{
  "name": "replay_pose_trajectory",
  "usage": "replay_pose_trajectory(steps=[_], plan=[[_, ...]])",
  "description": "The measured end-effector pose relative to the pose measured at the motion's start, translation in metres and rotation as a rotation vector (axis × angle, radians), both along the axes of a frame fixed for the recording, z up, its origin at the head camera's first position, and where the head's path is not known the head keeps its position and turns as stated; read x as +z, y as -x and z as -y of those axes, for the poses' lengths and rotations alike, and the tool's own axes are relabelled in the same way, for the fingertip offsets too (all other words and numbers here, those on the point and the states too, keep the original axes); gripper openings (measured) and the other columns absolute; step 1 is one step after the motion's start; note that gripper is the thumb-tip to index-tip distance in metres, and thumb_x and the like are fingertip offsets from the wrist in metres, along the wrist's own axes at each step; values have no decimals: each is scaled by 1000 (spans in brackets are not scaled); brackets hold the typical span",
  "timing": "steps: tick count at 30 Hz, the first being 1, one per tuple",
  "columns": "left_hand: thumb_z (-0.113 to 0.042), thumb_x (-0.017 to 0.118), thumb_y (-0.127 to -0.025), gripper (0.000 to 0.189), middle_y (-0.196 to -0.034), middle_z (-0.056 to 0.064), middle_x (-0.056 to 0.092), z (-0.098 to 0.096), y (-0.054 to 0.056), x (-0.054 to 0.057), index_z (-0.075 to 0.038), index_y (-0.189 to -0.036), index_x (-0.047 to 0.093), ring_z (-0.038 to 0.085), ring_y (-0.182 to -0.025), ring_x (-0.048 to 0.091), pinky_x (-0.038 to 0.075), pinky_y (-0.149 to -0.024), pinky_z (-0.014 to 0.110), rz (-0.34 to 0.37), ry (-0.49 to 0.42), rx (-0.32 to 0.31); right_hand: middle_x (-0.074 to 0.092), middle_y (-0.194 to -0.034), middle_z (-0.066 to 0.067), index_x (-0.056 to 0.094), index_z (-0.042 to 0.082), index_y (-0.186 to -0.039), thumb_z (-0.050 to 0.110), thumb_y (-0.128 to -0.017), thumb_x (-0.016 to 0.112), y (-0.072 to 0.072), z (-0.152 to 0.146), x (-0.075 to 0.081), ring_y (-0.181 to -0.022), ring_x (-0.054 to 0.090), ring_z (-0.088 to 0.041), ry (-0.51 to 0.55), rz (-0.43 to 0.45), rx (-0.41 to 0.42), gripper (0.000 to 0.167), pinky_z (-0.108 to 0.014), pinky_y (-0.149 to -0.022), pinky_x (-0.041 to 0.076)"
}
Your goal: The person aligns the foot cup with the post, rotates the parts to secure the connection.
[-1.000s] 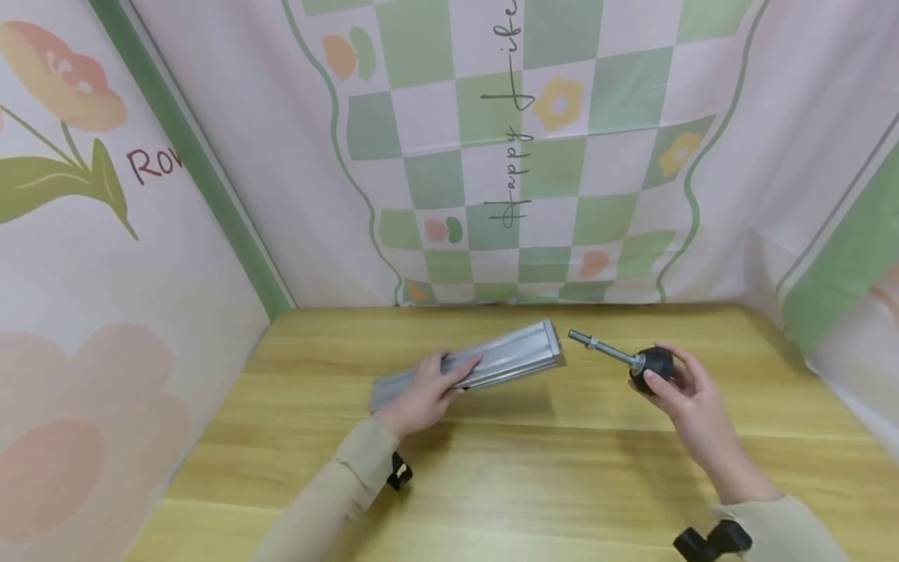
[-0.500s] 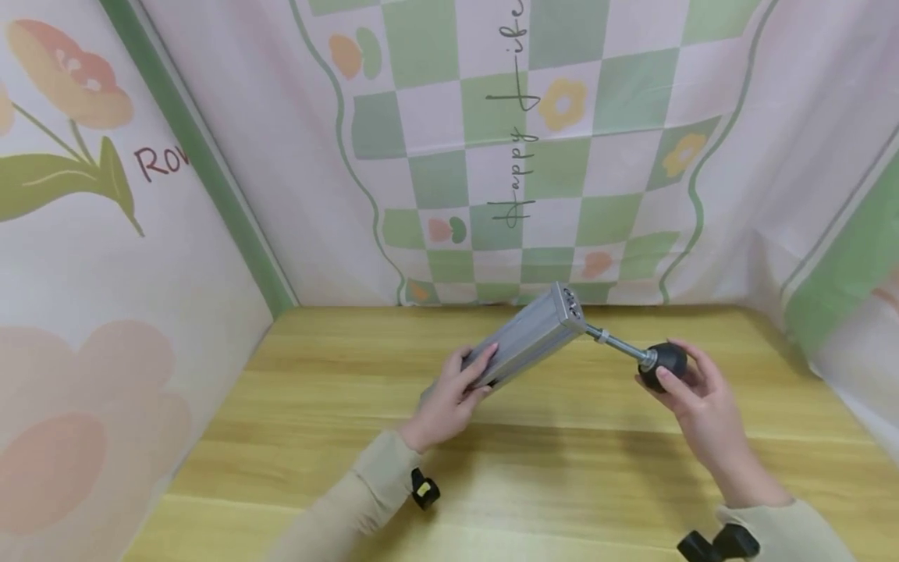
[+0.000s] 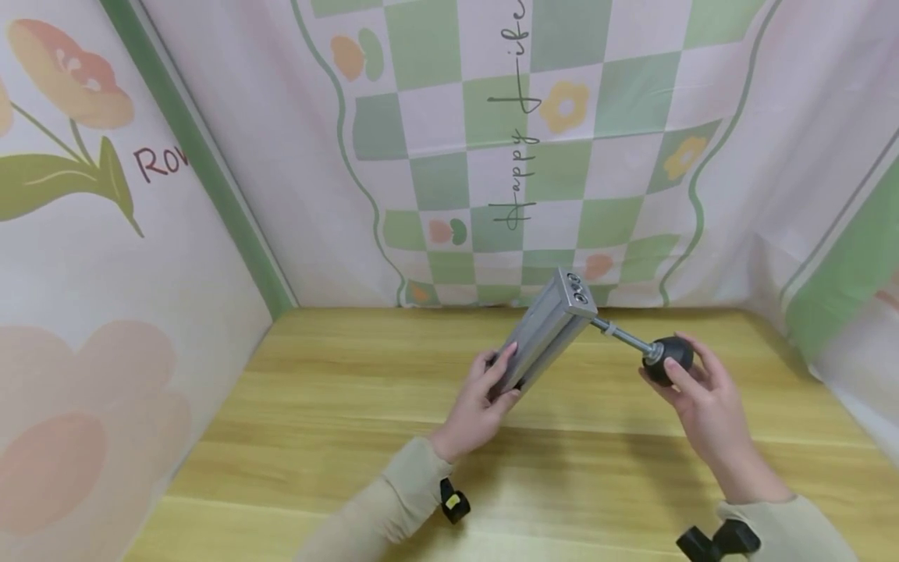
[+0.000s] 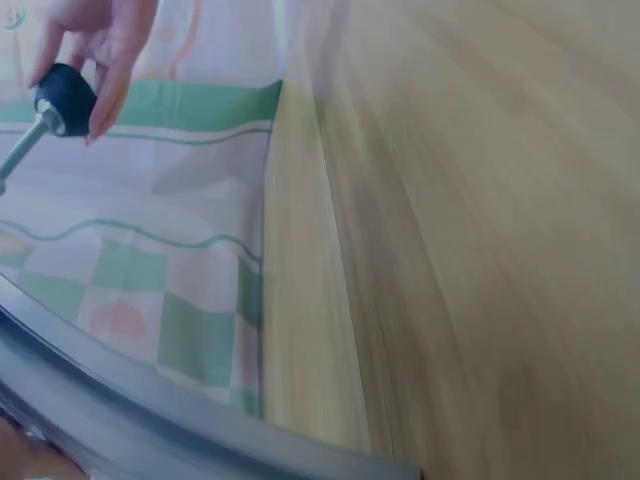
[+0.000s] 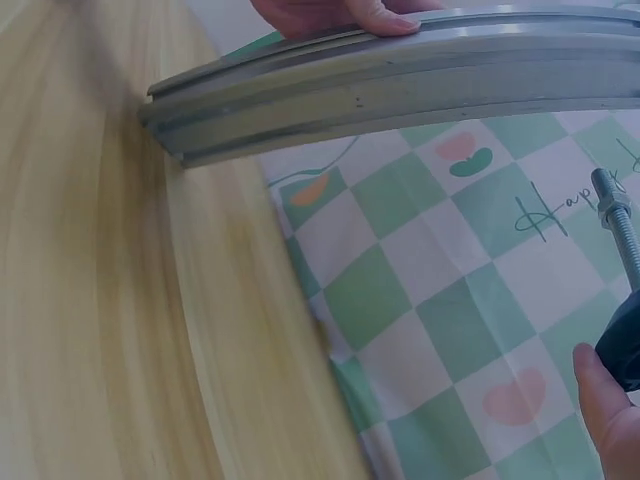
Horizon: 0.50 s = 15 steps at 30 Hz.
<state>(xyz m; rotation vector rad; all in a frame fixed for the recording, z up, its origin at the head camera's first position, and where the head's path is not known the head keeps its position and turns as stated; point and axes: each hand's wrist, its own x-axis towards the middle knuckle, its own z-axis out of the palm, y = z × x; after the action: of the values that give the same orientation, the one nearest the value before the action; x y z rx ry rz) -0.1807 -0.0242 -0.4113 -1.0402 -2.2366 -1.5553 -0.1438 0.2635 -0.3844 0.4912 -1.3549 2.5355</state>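
Note:
My left hand point(image 3: 481, 402) grips a silver aluminium profile bar point(image 3: 544, 332) around its lower half, the bar tilted up to the right. Its upper end face shows round holes. In the right wrist view the bar point(image 5: 400, 85) runs across the top, with the left fingers point(image 5: 385, 18) over its edge. My right hand point(image 3: 712, 406) holds a levelling foot by its black rounded base point(image 3: 667, 361), thumb in front. The foot's threaded rod point(image 3: 628, 338) points left, its tip overlapped by the bar's end in the head view. A nut point(image 5: 613, 205) sits on the rod near its tip.
Both hands are above a wood-grain table point(image 3: 316, 437). A green-and-white checked cloth point(image 3: 492, 156) hangs behind its back edge, and a printed flower curtain point(image 3: 91, 312) lines the left side. Black wrist cameras point(image 3: 455, 503) sit at both cuffs.
My left hand has lifted the bar and moved it right, tilting it steeply so its end face shows. The right hand with the levelling foot has shifted slightly right and up.

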Motion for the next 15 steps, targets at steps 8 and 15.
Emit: replay_pose_trajectory(steps=[8, 15], plan=[[0, 55, -93, 67, -139, 23, 29, -11, 1, 0, -4, -150, 19, 33, -125, 38, 44, -105, 33, 95, -81, -84, 53, -116, -6, 52, 10, -127, -10, -96, 37, 4, 2, 11, -103, 63, -15, 8, 47, -13, 39, -28, -86, 58], [1, 58, -91, 71, -142, 20, 28, -1, -3, 2, -6, -151, 19, 33, -128, 38, 42, -109, 39, 168, -74, -90, 40, -123, -7, 52, 11, -128, -6, -98, 38, 7, 5, 32, -106, 60, -13, -8, 43, 1, 37, -27, -89, 57]])
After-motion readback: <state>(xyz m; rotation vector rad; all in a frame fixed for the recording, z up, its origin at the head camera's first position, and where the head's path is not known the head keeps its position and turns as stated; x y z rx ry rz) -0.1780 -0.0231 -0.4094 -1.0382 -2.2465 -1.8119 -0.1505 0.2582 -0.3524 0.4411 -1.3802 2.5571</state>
